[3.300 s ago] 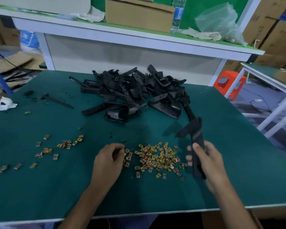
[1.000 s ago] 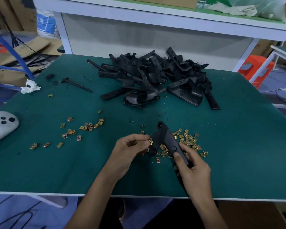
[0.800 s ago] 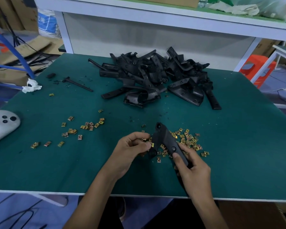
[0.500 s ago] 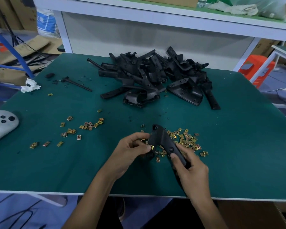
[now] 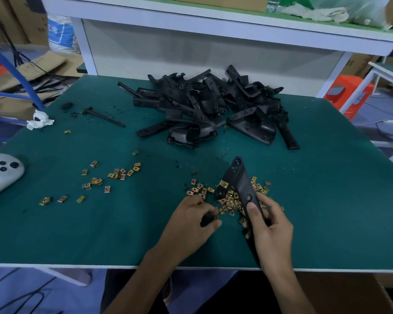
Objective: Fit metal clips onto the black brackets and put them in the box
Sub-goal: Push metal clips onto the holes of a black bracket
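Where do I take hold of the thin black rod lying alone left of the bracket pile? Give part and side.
Pinch the thin black rod at mid-shaft, coming straight down from above, fingers across its narrow width. It lies flat on the green mat, with open mat along both long sides.

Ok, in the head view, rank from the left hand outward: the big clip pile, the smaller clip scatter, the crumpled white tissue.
1. Big clip pile: beside the left hand, under the black bracket.
2. Smaller clip scatter: off to the left.
3. Crumpled white tissue: far-left table edge.
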A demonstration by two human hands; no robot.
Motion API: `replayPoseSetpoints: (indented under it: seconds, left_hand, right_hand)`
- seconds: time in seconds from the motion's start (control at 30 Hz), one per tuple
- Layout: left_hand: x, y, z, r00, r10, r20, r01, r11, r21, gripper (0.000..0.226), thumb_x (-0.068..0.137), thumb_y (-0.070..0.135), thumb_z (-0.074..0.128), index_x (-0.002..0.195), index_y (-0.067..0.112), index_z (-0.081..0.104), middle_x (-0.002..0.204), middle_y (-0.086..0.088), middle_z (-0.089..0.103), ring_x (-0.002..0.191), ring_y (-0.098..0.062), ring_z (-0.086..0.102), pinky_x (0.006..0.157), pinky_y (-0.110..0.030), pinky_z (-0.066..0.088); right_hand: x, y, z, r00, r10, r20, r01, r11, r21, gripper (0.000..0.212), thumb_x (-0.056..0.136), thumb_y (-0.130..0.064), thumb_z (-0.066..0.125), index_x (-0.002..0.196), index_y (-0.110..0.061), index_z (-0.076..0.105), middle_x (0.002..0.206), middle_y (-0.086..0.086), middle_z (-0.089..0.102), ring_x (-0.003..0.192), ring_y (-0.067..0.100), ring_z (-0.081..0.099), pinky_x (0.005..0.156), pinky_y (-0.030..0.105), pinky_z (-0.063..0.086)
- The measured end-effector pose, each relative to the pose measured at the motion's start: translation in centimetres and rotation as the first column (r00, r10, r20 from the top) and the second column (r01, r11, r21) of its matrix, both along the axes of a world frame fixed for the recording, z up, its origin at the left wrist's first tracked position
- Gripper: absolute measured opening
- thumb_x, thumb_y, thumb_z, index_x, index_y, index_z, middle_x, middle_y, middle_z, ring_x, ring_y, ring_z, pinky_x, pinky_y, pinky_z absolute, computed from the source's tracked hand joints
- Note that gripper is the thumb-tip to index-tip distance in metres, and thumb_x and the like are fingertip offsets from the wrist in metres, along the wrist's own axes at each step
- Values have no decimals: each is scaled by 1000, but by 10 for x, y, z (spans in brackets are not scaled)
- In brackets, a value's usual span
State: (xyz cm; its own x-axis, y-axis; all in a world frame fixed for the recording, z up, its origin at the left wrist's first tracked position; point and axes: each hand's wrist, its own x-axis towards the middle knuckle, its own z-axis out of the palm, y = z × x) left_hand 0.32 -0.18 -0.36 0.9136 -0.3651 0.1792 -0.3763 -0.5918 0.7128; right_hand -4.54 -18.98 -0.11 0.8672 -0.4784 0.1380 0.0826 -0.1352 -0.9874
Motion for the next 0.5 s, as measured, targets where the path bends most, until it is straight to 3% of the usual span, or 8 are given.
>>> replayPoseSetpoints:
  seconds: [0.07,0.13,0.2,0.33,0.4,0.5]
  left_hand:
    - [0,-1,1,1000,-2,17,2,1000,-10,24,95,43,63,106,23,72,102,13,52,99,0,47,87,-14,38]
    - [-1,-1,4,1000,20,23,-19,998,-55,16,100,40,58,96,28,68,90,18,52,88,2,49,76,-10,37]
    - [2,3,7,994,102,-46,-109,976,-190,15,101,34,56,87,35,59,80,18,59,75,3,53,65,-10,39]
    - [9,12,10,915,196,-353,-374,742,-557,14,101,23,58,94,24,69,86,6,75,76,-9,69,61,-22,53]
    - [11,13,12,882,164,-442,-439,626,-644,12,99,20,61,94,17,71,86,-3,76,77,-14,70,62,-24,55]
    - [15,15,13,859,108,-500,-476,525,-706,3,92,16,70,92,16,73,85,-3,74,79,-14,67,74,-26,56]
  right_hand:
    - [0,0,-1,1000,-1,-9,1,1000,1,26,96,-24,71,116,-40,70,79,4,74,59,17,65,49,29,52]
    - [-1,0,0,1000,6,-21,-6,1000,-8,28,96,-23,71,116,-42,70,79,4,74,59,16,65,49,29,52]
    - [-1,0,0,999,25,-30,-26,999,-34,29,95,-23,71,115,-44,70,81,2,75,60,14,66,49,28,52]
    - [-5,5,5,996,75,-51,-80,991,-108,27,88,-41,70,114,-48,69,85,-5,76,65,12,70,53,27,54]
    - [-7,6,6,992,106,-65,-115,980,-160,30,84,-48,68,115,-50,68,89,-9,76,74,13,72,60,33,58]
    - [-7,6,5,988,133,-77,-145,971,-190,33,83,-49,68,116,-46,70,93,-12,76,83,18,73,71,45,60]
